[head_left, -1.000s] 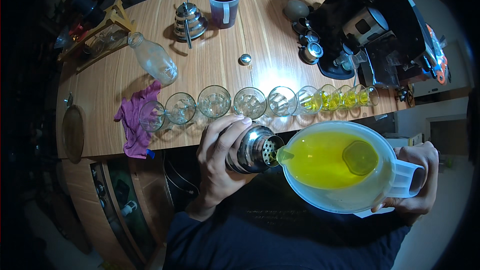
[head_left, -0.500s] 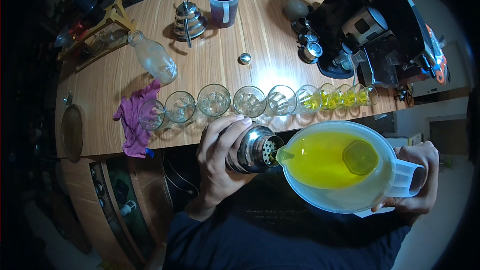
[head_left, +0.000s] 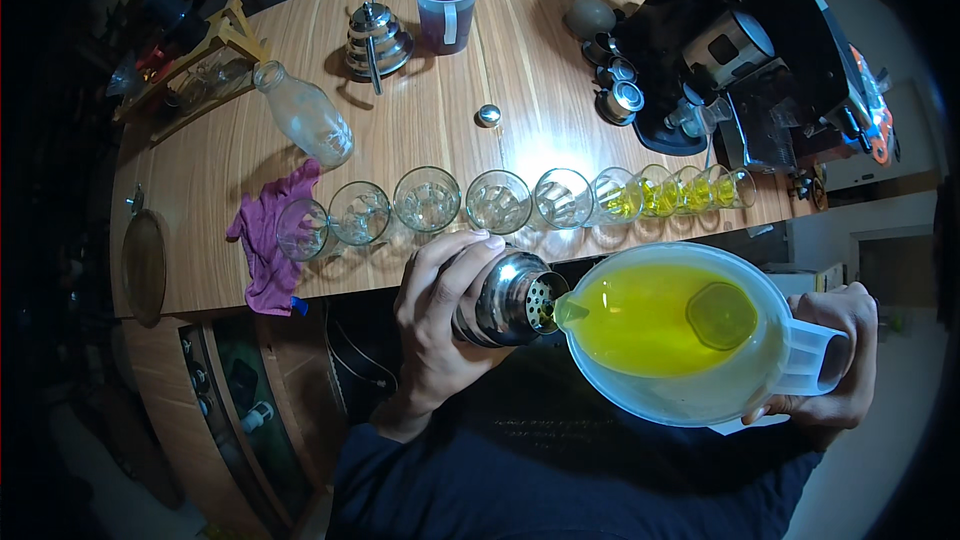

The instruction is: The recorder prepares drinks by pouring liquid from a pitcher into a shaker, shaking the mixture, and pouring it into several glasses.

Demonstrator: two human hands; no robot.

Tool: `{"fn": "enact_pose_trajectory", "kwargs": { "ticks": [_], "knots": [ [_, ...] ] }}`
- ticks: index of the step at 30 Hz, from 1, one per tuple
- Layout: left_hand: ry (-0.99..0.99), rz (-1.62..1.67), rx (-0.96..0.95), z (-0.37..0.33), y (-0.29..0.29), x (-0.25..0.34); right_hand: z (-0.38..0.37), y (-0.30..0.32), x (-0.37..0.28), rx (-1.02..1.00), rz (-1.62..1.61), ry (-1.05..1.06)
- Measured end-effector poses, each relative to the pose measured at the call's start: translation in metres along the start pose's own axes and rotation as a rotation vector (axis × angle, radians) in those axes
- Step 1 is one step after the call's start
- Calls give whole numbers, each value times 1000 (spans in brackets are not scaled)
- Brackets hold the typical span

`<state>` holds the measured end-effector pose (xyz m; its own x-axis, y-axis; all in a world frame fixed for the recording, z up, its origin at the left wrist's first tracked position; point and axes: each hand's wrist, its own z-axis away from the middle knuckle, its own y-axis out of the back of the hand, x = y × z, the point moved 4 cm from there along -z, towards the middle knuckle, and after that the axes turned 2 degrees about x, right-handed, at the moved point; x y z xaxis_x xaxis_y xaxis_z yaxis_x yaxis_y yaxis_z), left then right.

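The left hand (head_left: 440,315) wraps tight around a shiny metal shaker (head_left: 505,298) at the middle of the frame. The right hand (head_left: 835,360), at lower right, has its grip closed on the handle of a white jug (head_left: 700,400). The jug holds bright yellow juice (head_left: 640,315), and its spout touches the shaker's holey top. This looks like the pouring step. Next the jug likely needs a slow, careful tip so nothing spills. A row of glasses (head_left: 497,202) waits on the worktop (head_left: 440,130) above.
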<state>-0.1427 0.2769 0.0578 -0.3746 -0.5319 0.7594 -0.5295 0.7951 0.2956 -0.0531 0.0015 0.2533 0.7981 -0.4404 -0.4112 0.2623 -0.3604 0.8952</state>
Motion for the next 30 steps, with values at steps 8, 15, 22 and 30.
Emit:
{"fn": "enact_pose_trajectory", "kwargs": {
  "ticks": [8,15,22,30],
  "knots": [
    [-10,5,6,0,0,-1,7,1,4,-6,16,-16],
    [10,9,-6,2,-1,-3,-2,-2,-3,28,79,39],
    [4,15,5,2,0,-4,0,0,-2,-7,105,15],
    [-2,13,9,3,-1,-5,-2,0,-3,0,120,28]
  ]
}}
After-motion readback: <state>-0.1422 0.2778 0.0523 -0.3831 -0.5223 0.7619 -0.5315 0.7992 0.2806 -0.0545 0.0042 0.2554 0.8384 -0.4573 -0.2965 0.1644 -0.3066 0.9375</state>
